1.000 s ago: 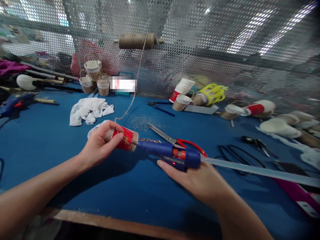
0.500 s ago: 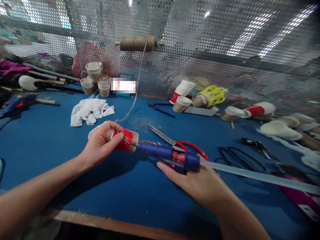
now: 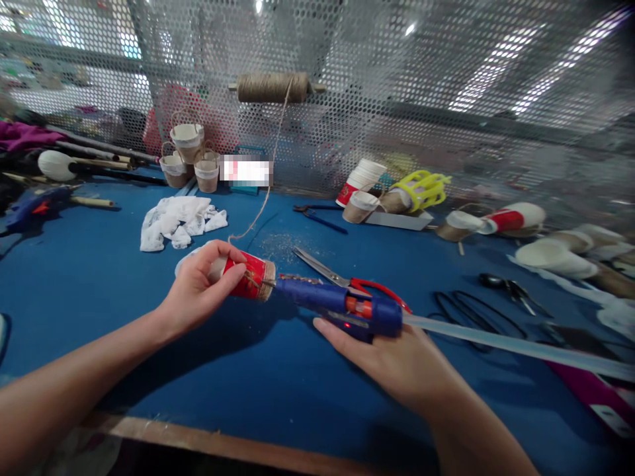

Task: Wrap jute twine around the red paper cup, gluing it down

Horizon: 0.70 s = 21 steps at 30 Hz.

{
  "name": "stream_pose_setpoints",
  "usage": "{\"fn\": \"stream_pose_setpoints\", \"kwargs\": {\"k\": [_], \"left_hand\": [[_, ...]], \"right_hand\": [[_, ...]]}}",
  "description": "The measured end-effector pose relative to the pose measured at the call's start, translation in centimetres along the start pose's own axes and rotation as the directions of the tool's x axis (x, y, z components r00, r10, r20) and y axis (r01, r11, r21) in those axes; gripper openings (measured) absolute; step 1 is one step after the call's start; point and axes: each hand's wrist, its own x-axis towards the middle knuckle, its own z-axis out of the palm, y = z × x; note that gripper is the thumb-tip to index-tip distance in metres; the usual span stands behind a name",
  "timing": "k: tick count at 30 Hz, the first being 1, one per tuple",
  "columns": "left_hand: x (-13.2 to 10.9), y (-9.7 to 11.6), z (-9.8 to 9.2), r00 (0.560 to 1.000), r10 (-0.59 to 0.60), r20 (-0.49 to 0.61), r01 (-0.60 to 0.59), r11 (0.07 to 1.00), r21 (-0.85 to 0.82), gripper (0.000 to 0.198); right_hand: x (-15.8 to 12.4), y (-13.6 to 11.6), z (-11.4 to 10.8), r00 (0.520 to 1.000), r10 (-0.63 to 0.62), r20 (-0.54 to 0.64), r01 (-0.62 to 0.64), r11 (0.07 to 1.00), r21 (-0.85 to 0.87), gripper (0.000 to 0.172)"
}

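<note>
My left hand (image 3: 206, 281) is closed around a red and white paper cup (image 3: 252, 274) lying sideways above the table. Brown twine is wound about the cup's right-hand end, and a strand of twine (image 3: 265, 205) rises from near my fingers to a spool (image 3: 272, 87) behind. In my right hand (image 3: 391, 363) is a blue glue gun (image 3: 332, 301), its metal nozzle at the twine-wrapped end of the cup; whether it touches I cannot tell. A long clear glue stick (image 3: 496, 340) sticks out of the gun's back. My right fingers are mostly hidden behind the gun.
Red-handled scissors (image 3: 330, 270) lie open just behind the glue gun. Farther back are pliers (image 3: 320, 218), a crumpled white cloth (image 3: 176, 221) and several small twine-covered buckets (image 3: 187, 142). A black cable (image 3: 476, 317) and keys (image 3: 516, 291) lie at right, before a perforated metal screen (image 3: 421, 79).
The glue gun has shifted slightly to the right, and its nozzle tip now shows beside the cup's twine. My left hand and the cup have hardly moved.
</note>
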Motion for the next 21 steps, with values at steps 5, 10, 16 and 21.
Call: {"fn": "stream_pose_setpoints", "kwargs": {"k": [5,10,16,21], "left_hand": [[-0.3,0.4,0.0,0.993,0.115,0.000,-0.115,0.992,0.046,0.003],[-0.5,0.5,-0.1,0.980,0.194,0.038,-0.197,0.976,0.096,0.005],[-0.7,0.3,-0.1,0.966,0.253,0.051,-0.258,0.954,0.152,0.006],[-0.8,0.3,-0.2,0.957,0.282,0.068,-0.289,0.941,0.177,0.007]], "right_hand": [[0.5,-0.4,-0.7,0.997,-0.054,0.060,0.055,0.999,-0.001,0.024],[0.6,-0.4,-0.8,0.996,-0.002,0.085,0.005,0.999,-0.032,0.028],[0.8,-0.7,-1.0,0.994,-0.022,0.107,0.020,1.000,0.015,0.026],[1.0,-0.8,-1.3,0.989,-0.019,0.147,0.014,0.999,0.031,0.025]]}}
